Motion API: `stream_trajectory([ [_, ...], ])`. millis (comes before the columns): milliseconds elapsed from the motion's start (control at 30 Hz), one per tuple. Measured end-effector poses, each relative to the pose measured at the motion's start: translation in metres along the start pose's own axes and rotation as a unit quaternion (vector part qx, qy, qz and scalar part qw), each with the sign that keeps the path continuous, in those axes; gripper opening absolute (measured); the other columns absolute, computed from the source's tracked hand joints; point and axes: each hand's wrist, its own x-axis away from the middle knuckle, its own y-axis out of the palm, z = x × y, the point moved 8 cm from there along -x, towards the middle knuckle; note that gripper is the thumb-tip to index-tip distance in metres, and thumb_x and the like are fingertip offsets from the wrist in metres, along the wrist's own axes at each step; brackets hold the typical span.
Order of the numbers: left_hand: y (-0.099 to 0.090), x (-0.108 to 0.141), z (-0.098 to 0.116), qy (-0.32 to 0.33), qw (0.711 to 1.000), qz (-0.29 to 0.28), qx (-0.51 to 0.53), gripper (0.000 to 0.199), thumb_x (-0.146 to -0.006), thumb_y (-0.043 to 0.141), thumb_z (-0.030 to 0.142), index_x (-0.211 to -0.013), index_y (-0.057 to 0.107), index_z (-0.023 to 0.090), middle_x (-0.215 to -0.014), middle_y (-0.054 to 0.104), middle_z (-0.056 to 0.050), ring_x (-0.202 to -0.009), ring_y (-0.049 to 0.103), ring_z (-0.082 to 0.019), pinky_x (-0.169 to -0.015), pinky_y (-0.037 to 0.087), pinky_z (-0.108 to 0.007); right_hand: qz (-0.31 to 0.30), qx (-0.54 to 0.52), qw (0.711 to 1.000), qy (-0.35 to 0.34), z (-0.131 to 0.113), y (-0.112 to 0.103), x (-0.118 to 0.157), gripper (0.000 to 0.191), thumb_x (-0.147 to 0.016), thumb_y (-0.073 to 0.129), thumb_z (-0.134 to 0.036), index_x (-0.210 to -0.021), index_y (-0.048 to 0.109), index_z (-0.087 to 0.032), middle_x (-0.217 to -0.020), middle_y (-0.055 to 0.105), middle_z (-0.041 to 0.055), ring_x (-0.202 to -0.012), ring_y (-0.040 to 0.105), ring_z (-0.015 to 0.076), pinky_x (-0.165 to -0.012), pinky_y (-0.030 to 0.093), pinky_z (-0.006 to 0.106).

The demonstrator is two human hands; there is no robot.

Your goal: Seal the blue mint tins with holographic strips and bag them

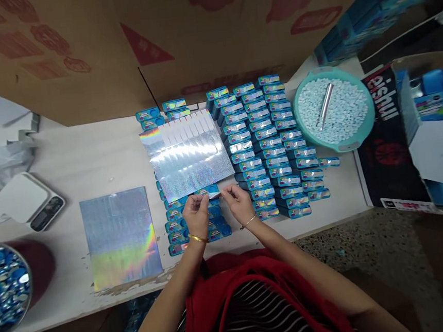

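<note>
Both hands [196,212] [239,203] pinch a small silvery sticker [214,195] above blue boxes [175,226].
The left thumb and fingers close on its left end, the right fingertips on its other end. Standing boxes [277,162] at right carry shiny strips and look done; those beneath the hands mostly show none and seem left. The holographic sheet [190,163], lying over boxes, has pale gaps along its far edge; most looks unused.
</note>
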Motion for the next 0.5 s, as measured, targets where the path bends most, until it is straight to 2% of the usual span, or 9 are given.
stream_trajectory([
  [67,0.002,-0.004,0.01,0.076,0.991,0.018,-0.113,0.015,-0.076,0.065,0.033,-0.07,0.06,0.02,-0.075,0.06,-0.002,-0.076,0.056,-0.017,-0.075,0.045,-0.032,-0.003,0.034,0.999,-0.025,0.002,-0.001,-0.011,0.023,-0.086,0.051,-0.04,-0.072,0.055,-0.021,-0.066,0.057,-0.0005,-0.062,0.052,0.0155,-0.061,0.042,0.027],
  [167,0.006,-0.007,0.02,0.148,0.945,0.064,-0.283,0.012,-0.078,0.063,0.03,-0.07,0.062,0.021,-0.088,0.06,-0.005,-0.092,0.055,-0.022,-0.086,0.039,-0.039,-0.021,0.09,0.994,-0.062,0.006,0.001,-0.024,0.02,-0.087,0.047,-0.034,-0.072,0.054,-0.022,-0.07,0.059,0.0021,-0.068,0.054,0.0176,-0.066,0.043,0.029],
  [233,0.009,-0.008,0.02,0.155,0.92,0.078,-0.351,0.013,-0.08,0.062,0.031,-0.072,0.063,0.021,-0.092,0.059,-0.006,-0.095,0.054,-0.025,-0.085,0.036,-0.04,-0.031,0.118,0.989,-0.085,0.007,0.004,-0.03,0.019,-0.087,0.044,-0.03,-0.073,0.053,-0.022,-0.074,0.06,0.0043,-0.072,0.054,0.019,-0.07,0.043,0.03],
  [300,0.013,-0.009,0.018,0.15,0.908,0.078,-0.383,0.013,-0.08,0.061,0.031,-0.074,0.063,0.02,-0.094,0.058,-0.007,-0.096,0.053,-0.026,-0.082,0.035,-0.04,-0.037,0.142,0.984,-0.103,0.008,0.006,-0.033,0.018,-0.088,0.041,-0.026,-0.075,0.053,-0.021,-0.077,0.061,0.0064,-0.074,0.055,0.0203,-0.072,0.043,0.031],
  [500,0.016,-0.01,0.012,0.143,0.899,0.079,-0.407,0.01,-0.081,0.06,0.028,-0.074,0.061,0.02,-0.097,0.056,-0.008,-0.098,0.051,-0.027,-0.083,0.033,-0.041,-0.04,0.179,0.974,-0.132,0.012,0.012,-0.033,0.021,-0.09,0.038,-0.021,-0.079,0.055,-0.019,-0.083,0.062,0.0098,-0.082,0.056,0.0223,-0.077,0.043,0.033],
])
